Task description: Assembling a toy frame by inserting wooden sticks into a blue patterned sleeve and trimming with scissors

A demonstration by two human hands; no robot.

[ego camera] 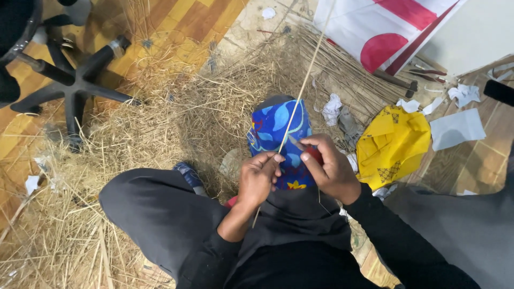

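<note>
A long thin cane strip (306, 75) runs from the top of the view down between my hands. My left hand (259, 176) pinches it low down, fingers closed around it. My right hand (329, 163) grips a small knife with a red handle (315, 154), its blade laid against the strip. Both hands hover over my raised knee, which is draped in a blue patterned cloth (278, 128). My other leg in dark trousers (155, 214) folds to the left.
Dry straw shavings (176, 118) cover the floor ahead and left. A bundle of cane sticks (342, 69) lies at upper right, near a yellow bag (393, 144) and paper scraps (458, 128). An office chair base (75, 80) stands at upper left.
</note>
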